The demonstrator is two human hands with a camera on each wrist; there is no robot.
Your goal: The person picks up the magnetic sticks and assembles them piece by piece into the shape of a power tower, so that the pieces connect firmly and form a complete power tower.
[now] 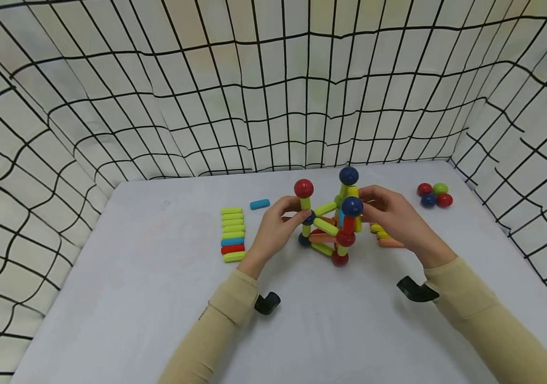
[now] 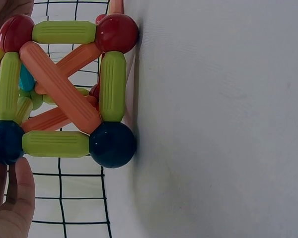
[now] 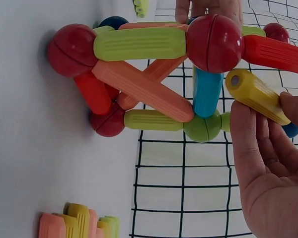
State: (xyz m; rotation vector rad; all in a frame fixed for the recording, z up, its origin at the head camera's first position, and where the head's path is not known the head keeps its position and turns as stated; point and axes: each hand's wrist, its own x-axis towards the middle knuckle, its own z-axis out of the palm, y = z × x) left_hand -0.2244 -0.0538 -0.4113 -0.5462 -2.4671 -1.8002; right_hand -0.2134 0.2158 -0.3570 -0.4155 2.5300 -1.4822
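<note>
A frame of coloured magnetic sticks and balls (image 1: 345,238) stands upright on the table, with orange sticks crossing its sides. My left hand (image 1: 277,226) pinches the dark blue ball (image 2: 6,141) at its upper left corner; a lime stick topped by a red ball (image 1: 304,188) rises above that ball. Between thumb and fingers, my right hand (image 3: 273,153) holds a yellow magnetic stick (image 3: 256,94) at the frame's right side. One end of this stick is close to a red ball (image 3: 214,43); whether they touch, I cannot tell.
Left of the frame lies a row of sticks (image 1: 232,229), mostly lime, and a lone blue stick (image 1: 259,204). Yellow and orange sticks (image 1: 391,242) lie under my right hand. Several loose balls (image 1: 434,195) sit at the far right. Black-lined netting (image 1: 273,101) borders the table.
</note>
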